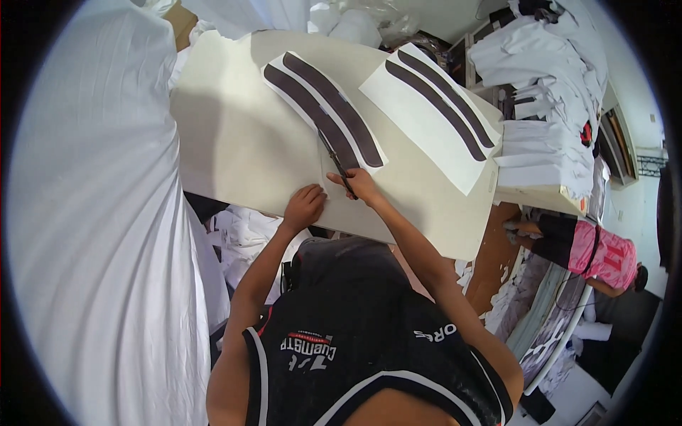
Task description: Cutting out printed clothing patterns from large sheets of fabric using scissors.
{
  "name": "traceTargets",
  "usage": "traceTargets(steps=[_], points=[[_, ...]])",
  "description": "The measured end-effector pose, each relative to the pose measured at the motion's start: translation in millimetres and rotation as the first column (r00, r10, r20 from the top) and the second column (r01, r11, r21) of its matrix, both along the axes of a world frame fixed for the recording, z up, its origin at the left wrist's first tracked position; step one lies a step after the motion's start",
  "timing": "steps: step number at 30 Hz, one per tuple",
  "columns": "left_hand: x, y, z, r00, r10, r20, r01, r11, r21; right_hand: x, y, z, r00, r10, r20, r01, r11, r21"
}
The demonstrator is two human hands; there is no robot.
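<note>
My right hand [361, 186] is closed around the handles of dark scissors [338, 162]. The blades point away from me and lie along the near-left edge of a white paper sheet [329, 112] printed with two curved dark bands. Near the table's front edge, my left hand [305, 206] rests with its fingers curled and pressed together; whatever it may pinch is hidden. Further right on the table lies a second white sheet [442, 153], also bearing two curved dark bands.
The cream tabletop [241, 135] spreads under both sheets. A large white cloth [106, 213] hangs along the left. White fabric stacks [540, 142] stand at the right. Beyond them a person in a pink shirt [604, 255] bends beside another table. White scraps [245, 238] lie below the front edge.
</note>
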State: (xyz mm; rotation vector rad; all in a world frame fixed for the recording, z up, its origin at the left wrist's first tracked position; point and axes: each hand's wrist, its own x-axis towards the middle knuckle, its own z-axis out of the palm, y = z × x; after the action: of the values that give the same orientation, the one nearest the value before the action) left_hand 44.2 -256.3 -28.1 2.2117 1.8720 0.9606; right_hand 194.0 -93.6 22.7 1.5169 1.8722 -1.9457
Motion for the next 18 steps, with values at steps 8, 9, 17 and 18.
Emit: traceTargets(steps=[8,9,17,18], points=[[-4,20,36,0.934,0.196,0.3,-0.142,0.971,-0.191,44,-18,31,0.999,-0.001,0.041,0.008,0.987,-0.158],[-10,27,33,0.915,0.15,0.375,-0.043,0.959,-0.28,53,-22,34,0.999,0.002,0.048,0.008,0.978,-0.209],[-89,118,-4,0.935,0.068,-0.348,-0.09,0.995,-0.048,117,-79,48,0.978,0.147,0.15,-0.147,0.989,-0.007],[-83,119,-10,0.939,0.05,-0.34,-0.073,0.996,-0.056,113,-85,58,0.982,0.122,0.144,-0.118,0.992,-0.035]])
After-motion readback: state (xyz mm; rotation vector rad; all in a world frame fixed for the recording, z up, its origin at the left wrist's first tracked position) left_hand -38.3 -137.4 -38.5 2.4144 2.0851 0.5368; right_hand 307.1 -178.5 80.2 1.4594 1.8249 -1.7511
